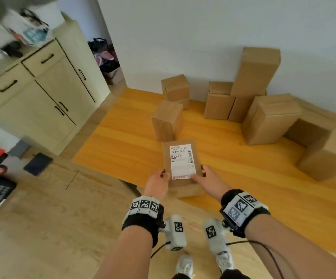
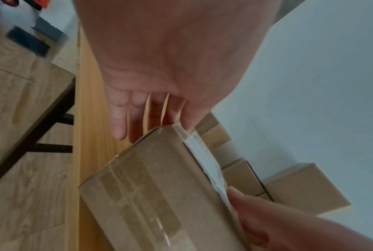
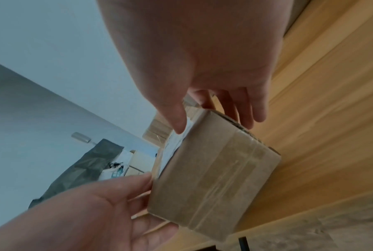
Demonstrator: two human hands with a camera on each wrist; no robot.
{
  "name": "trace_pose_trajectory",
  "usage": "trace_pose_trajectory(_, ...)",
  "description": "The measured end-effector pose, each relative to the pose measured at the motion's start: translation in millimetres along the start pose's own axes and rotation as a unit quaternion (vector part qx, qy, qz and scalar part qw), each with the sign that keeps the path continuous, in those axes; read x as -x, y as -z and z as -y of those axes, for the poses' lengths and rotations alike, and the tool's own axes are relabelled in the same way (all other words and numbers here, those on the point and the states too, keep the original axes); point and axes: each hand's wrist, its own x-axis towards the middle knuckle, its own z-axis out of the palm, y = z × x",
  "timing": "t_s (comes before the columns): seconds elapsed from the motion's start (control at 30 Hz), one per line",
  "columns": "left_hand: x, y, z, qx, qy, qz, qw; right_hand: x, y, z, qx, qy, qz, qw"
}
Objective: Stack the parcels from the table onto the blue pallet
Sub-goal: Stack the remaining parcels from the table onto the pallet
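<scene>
A brown cardboard parcel [image 1: 181,162] with a white shipping label on top sits between both hands over the near edge of the orange wooden table [image 1: 122,141]. My left hand [image 1: 163,175] grips its left side, thumb on top and fingers underneath. My right hand [image 1: 200,174] grips the right side with its thumb on the label. The left wrist view shows the taped near face of the parcel [image 2: 151,186], and the right wrist view shows the parcel [image 3: 213,169] from the other side. No blue pallet is in any view.
Several more cardboard parcels stand on the table: one just behind the held one [image 1: 168,119], a tall stack at the wall [image 1: 253,73], large ones at the right [image 1: 270,119]. A cream cabinet [image 1: 48,87] stands left. A low light-wood bench [image 1: 94,176] adjoins the table's corner.
</scene>
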Motion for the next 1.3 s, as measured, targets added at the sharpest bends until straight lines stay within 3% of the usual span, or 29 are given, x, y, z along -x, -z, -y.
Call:
trace_pose_trajectory(0.33,32,-3,-71,0.112,-0.133,0.015,0.985,64,55,9,-0.077,0.02,-0.17,0.982)
trace_pose_trajectory(0.73,109,-55,-188,0.186,-0.307,0.041,0.933,160,154,-15,-0.21,0.096,-0.377,0.897)
trace_pose_trajectory(0.97,149,-136,-240,0.19,-0.333,0.081,0.92,218,216,-71,-0.234,0.118,-0.421,0.868)
trace_pose_trajectory(1.3,248,-303,-309,0.181,-0.333,0.144,0.914,312,324,-204,-0.245,0.1,-0.499,0.825)
